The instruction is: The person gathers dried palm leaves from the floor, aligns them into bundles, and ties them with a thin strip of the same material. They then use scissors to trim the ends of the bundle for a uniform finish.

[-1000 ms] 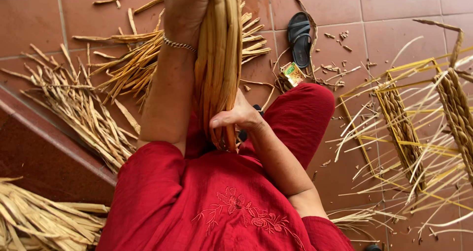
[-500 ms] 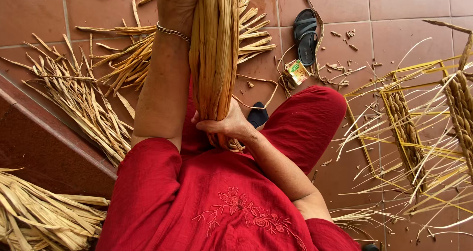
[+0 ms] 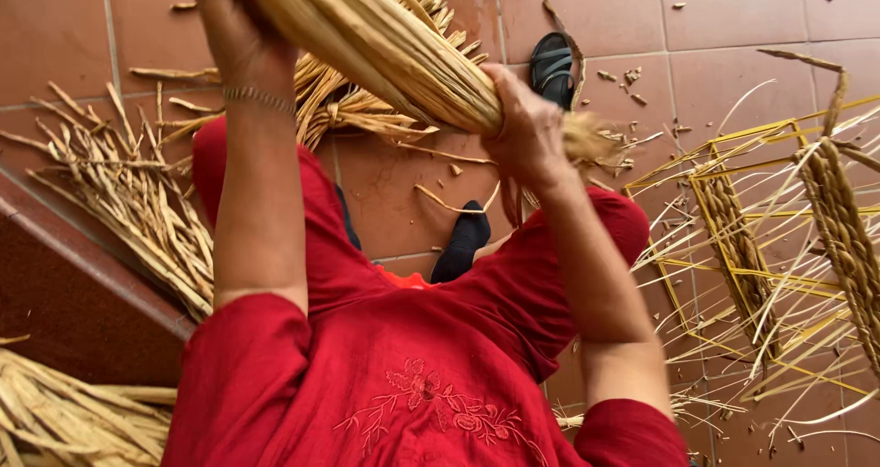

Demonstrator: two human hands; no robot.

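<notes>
Thick bundle of pale tan dried reed stalks held raised above the red-clothed lap, slanting from upper left down to lower right. Right hand wrapped fully closed round the bundle's lower end, frayed tips poking out beyond the fist. Left hand up at the top edge against the bundle's upper part, grip partly out of frame, so cannot tell how closed. Thin metal bracelet on the left wrist. Loose straw-coloured reeds scattered on the terracotta floor tiles; black sandal beyond; half-woven yellow reed frame at right.
</notes>
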